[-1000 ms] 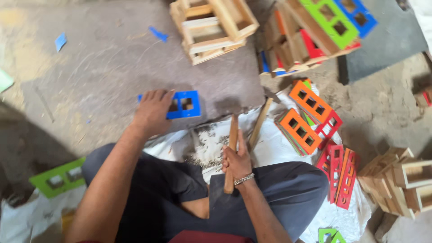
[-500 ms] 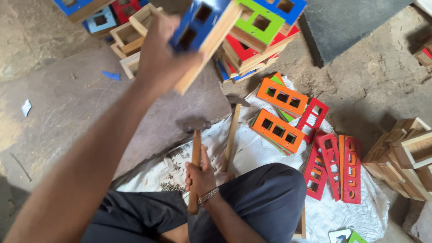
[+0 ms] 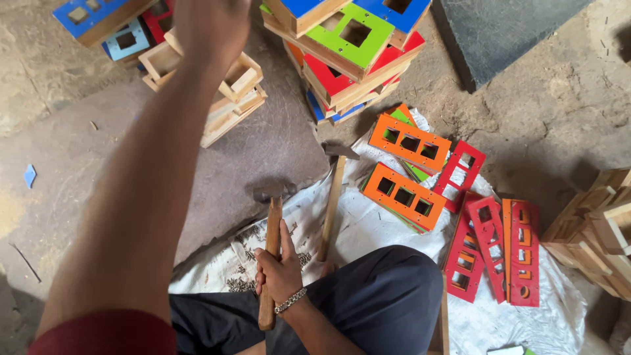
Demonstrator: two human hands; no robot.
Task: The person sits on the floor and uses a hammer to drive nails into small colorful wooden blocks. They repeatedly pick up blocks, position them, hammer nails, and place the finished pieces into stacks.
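My left hand (image 3: pixel 210 26) has swung up to the stack (image 3: pixel 342 52), blue piece gone from view, grip unclear; right hand (image 3: pixel 279 269) stays clamped on hammer (image 3: pixel 271 250), head resting on the slab (image 3: pixel 250 151)

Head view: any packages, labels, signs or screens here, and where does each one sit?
None in view: no packaging, label, sign or screen.
The right hand grips a wooden-handled hammer over the white cloth.
The left hand reaches up toward the stacked painted wooden boxes.
Orange panels and red panels with cut-outs lie on the cloth.
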